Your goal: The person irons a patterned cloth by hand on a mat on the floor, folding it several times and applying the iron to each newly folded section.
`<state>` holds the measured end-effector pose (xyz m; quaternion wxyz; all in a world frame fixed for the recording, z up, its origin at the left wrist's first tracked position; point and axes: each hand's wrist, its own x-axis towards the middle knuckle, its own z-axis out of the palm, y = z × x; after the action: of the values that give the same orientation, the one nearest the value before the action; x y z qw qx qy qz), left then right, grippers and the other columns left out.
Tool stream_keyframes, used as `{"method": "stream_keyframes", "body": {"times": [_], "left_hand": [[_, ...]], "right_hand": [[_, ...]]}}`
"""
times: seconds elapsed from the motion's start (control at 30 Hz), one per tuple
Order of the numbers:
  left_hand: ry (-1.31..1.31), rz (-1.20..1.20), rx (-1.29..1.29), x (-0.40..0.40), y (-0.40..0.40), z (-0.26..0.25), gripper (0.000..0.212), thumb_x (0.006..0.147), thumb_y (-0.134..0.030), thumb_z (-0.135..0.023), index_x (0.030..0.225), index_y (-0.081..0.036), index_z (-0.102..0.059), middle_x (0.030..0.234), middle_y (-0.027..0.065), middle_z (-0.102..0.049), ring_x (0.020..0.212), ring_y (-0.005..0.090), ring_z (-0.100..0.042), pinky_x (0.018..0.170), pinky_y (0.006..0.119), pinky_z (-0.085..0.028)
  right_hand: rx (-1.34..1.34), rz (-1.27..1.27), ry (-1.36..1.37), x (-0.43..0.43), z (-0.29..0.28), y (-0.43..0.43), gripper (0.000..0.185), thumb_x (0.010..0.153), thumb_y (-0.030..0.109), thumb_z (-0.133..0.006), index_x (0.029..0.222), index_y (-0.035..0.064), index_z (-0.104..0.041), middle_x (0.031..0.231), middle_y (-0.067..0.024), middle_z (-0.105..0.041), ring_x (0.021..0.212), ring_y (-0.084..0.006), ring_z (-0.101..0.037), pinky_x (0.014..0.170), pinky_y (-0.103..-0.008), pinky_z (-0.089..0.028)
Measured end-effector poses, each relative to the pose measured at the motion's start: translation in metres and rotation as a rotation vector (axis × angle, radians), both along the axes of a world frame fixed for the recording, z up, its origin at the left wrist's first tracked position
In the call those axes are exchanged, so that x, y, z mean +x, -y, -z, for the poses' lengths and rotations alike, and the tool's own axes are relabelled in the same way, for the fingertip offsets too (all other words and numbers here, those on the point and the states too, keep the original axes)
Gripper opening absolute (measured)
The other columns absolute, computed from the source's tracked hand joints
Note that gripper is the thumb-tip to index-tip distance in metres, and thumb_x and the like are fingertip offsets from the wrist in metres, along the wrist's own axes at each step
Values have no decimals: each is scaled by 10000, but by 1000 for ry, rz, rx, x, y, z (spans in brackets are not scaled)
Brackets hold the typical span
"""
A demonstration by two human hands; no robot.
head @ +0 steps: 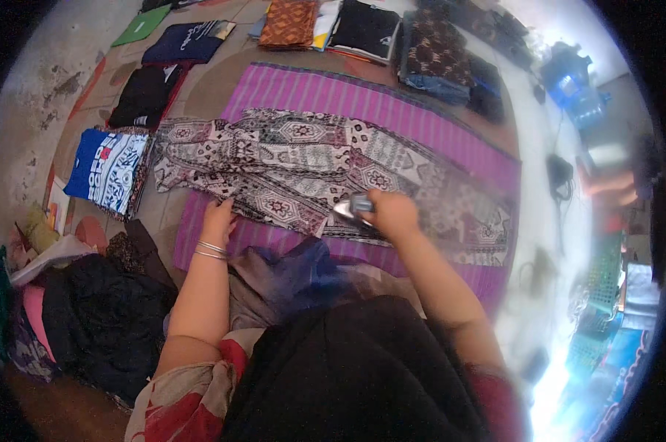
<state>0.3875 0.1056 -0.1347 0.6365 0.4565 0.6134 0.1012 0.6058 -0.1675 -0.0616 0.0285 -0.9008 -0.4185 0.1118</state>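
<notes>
A patterned garment (311,166) in grey, white and maroon lies spread on a pink-purple striped cloth (322,83). Its left part is bunched, while the right part lies flatter. My right hand (394,212) grips a clothes iron (355,208), whose pointed metal tip faces left over the garment's lower middle. My left hand (219,218), with bangles at the wrist, has its fingertips together at the garment's near left edge and appears to pinch it. Dark blue and grey fabric (299,276) lies between my arms, close to my body.
Folded clothes surround the cloth: a blue-and-white shirt (109,171), a black stack (145,96), a navy one (186,41) and a brown patterned pile (435,50). Loose laundry (106,315) is heaped at lower left. Blue water containers (576,91) and a green basket (606,276) stand right.
</notes>
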Motion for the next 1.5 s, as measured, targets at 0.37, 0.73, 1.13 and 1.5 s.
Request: {"method": "stream_keyframes", "body": {"times": [0.37, 0.73, 1.13, 1.5], "left_hand": [[-140, 242, 307, -13, -39, 52, 249, 828, -226, -552, 985, -33, -542, 836, 55, -586, 691, 139, -562, 511, 293, -439], [-451, 180, 860, -23, -58, 30, 417, 735, -227, -613, 1091, -16, -564, 1073, 234, -582, 974, 355, -573, 848, 407, -449], [-70, 1594, 1151, 51, 82, -14, 215, 754, -244, -630, 936, -129, -640, 952, 62, -627, 951, 235, -598, 748, 428, -479], [61, 1670, 543, 52, 35, -3, 280, 763, -279, -586, 948, -86, -665, 891, 140, -660, 863, 309, -623, 793, 404, -482]], "right_hand": [[-42, -208, -88, -48, 5, -60, 461, 741, 581, -590, 836, 131, -626, 743, -128, -648, 699, -315, -637, 628, -429, -503], [-154, -293, -127, -49, -16, -40, 333, 719, 375, -666, 971, 163, -616, 893, -98, -658, 846, -301, -628, 717, -422, -497], [-146, 71, 51, 2, -25, -67, 374, 728, 440, -641, 948, 136, -644, 853, -144, -663, 805, -338, -636, 728, -434, -499], [-68, -32, -43, 14, 11, -113, 318, 707, 319, -648, 956, 124, -621, 852, -138, -657, 808, -344, -627, 717, -438, -496]]}}
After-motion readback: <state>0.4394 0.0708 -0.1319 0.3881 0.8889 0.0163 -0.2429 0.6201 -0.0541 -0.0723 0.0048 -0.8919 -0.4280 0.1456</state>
